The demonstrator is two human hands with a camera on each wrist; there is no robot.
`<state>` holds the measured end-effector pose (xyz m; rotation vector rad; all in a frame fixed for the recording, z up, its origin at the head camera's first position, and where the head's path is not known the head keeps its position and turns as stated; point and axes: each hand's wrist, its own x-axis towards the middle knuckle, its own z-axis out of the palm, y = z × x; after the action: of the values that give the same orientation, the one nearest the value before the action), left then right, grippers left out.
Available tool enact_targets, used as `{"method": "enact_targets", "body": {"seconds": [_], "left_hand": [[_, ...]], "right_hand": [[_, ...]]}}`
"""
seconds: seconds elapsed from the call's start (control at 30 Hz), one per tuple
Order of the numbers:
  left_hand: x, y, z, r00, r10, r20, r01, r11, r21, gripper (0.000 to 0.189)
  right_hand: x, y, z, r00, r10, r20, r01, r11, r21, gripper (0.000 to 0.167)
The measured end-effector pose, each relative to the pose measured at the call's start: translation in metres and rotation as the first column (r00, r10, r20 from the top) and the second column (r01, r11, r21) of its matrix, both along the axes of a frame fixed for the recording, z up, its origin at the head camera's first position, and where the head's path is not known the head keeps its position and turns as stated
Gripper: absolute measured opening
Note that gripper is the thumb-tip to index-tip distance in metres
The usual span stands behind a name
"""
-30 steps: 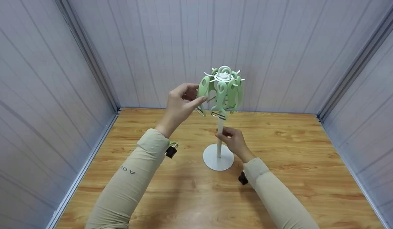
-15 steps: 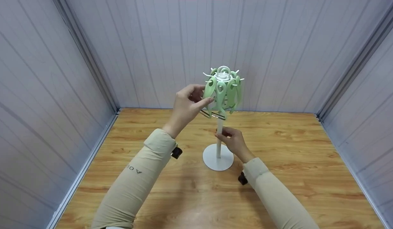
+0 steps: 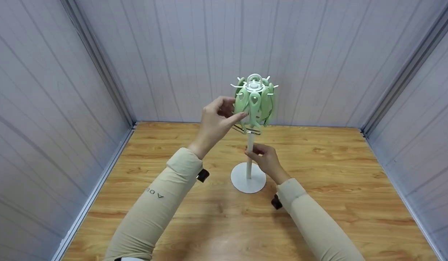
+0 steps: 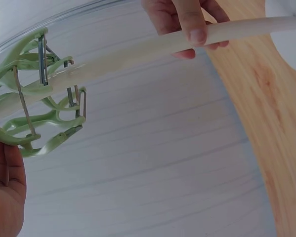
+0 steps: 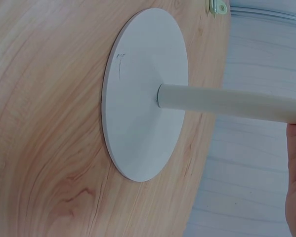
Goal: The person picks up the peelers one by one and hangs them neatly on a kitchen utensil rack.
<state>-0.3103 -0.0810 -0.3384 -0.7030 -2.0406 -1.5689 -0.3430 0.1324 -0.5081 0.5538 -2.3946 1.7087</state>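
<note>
A white stand with a thin pole and a round base holds several green peelers on the hooks around its top. At the left of this cluster, my left hand pinches one green peeler between thumb and fingers. A white hook shows at that peeler's handle hole. Lower down, my right hand grips the pole between thumb and fingers. The left wrist view shows the peelers' metal blades around the pole; there my left hand is partly cut off.
The stand is upright on a wood-grain table. Pale panel walls rise behind and on both sides. In the right wrist view, a small green and metal object lies at the table's far edge, partly out of frame.
My left hand has moved right with the peeler, bringing it in against the stand's hook. The hanging peelers and hooks have turned slightly. My right hand stays on the pole.
</note>
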Motion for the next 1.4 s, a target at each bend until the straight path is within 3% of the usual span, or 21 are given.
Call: {"method": "enact_targets", "body": {"seconds": [0.2, 0.37, 0.9, 1.4], "left_hand": [[-0.002, -0.012, -0.002, 0.999, -0.002, -0.033, 0.001, 1.0, -0.029, 0.038], [-0.003, -0.026, -0.01, 0.999, 0.027, -0.044, -0.029, 0.999, -0.036, 0.038], [-0.001, -0.078, -0.06, 0.988, 0.147, 0.042, -0.143, 0.986, -0.087, 0.034], [0.001, -0.109, -0.099, 0.973, 0.191, 0.133, -0.171, 0.974, -0.149, 0.034]], "right_hand": [[-0.001, -0.001, 0.003, 1.0, -0.013, -0.011, 0.013, 1.0, -0.014, 0.016], [-0.003, -0.002, 0.003, 1.0, -0.01, -0.016, 0.01, 1.0, -0.017, 0.017], [0.0, -0.001, 0.001, 1.0, -0.002, 0.0, 0.002, 1.0, -0.027, 0.015], [0.001, -0.003, -0.002, 1.0, -0.022, 0.001, 0.022, 0.999, -0.027, 0.018]]}}
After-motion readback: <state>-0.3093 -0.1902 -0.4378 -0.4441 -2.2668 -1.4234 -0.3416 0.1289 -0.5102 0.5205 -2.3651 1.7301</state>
